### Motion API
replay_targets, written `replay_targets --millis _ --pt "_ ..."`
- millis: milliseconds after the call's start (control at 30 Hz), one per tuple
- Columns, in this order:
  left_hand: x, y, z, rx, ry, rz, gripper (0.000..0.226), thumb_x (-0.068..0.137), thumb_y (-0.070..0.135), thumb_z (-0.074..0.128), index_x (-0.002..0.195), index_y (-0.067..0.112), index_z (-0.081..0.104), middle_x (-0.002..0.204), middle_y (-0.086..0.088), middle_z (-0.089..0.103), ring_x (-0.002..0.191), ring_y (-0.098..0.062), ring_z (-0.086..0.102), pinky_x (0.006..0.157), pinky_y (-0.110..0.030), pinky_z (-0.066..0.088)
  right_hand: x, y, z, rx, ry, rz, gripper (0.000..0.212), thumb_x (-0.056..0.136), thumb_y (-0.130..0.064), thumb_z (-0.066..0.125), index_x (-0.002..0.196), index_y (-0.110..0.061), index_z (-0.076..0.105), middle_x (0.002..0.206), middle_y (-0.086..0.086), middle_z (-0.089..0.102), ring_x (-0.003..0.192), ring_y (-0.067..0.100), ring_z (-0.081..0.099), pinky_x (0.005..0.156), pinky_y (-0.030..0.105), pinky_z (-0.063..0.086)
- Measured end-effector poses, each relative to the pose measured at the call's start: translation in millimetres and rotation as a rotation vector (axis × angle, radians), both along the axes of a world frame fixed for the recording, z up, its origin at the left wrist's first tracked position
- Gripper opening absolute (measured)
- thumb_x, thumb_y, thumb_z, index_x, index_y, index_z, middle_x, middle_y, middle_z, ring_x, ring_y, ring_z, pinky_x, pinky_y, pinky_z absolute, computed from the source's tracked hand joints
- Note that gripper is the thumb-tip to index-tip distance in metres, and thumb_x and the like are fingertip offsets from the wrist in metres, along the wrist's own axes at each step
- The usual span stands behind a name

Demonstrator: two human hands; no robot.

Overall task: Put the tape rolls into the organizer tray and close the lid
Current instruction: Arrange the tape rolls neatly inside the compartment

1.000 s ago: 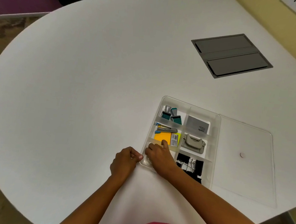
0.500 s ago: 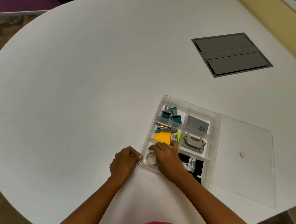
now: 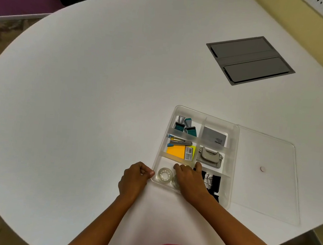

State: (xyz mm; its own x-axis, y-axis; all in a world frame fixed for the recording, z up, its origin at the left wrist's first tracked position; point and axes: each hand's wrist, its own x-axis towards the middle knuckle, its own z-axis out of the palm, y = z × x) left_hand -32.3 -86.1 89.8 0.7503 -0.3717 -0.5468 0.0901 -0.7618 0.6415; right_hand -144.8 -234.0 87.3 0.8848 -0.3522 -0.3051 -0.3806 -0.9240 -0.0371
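The clear organizer tray [image 3: 231, 168] sits on the white table, its near-left compartment holding a clear tape roll [image 3: 164, 175] lying flat. A second clear roll [image 3: 176, 181] peeks out beside it, mostly covered by my right hand [image 3: 189, 179]. That hand reaches into the compartment with fingers bent down and thumb on the middle divider; whether it grips the second roll is hidden. My left hand [image 3: 133, 180] is a closed fist on the table, its thumb tip touching the tray's near-left corner. The clear lid [image 3: 266, 172] lies flat and open to the right of the tray.
Other compartments hold binder clips [image 3: 213, 183], a hole punch [image 3: 209, 156], sticky notes [image 3: 176, 152], a stapler [image 3: 180, 142], a grey card [image 3: 214, 136] and small clips [image 3: 185, 125]. A grey cable hatch [image 3: 249, 59] is set into the table far right. The table edge runs just right of the lid.
My right hand has slid to the right inside the near-left compartment, uncovering one tape roll fully and part of a second. My left fist has stayed at the tray corner.
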Motion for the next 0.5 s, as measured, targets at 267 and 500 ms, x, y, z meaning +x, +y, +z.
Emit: replay_targets --millis 267,500 --pt "0 -1 1 0.010 -0.002 -0.010 0.014 0.084 0.042 0.067 0.080 0.029 0.064 0.086 0.006 0.070 0.081 -0.019 0.070 0.079 -0.038 0.053 27 13 2 0.097 -0.121 0.050 0.041 0.079 0.006 0.057 0.115 -0.012 0.053 0.114 0.006 0.060 0.105 0.027 0.057 0.104 0.048 0.019" --pt "0 -1 3 0.009 -0.001 -0.015 0.014 0.085 0.041 0.066 0.076 0.032 0.060 0.089 0.005 0.071 0.084 -0.020 0.070 0.083 -0.039 0.054 40 17 -2 0.067 -0.010 0.106 0.026 0.085 -0.004 0.057 0.110 -0.010 0.056 0.110 0.010 0.061 0.104 0.028 0.056 0.104 0.047 0.022"
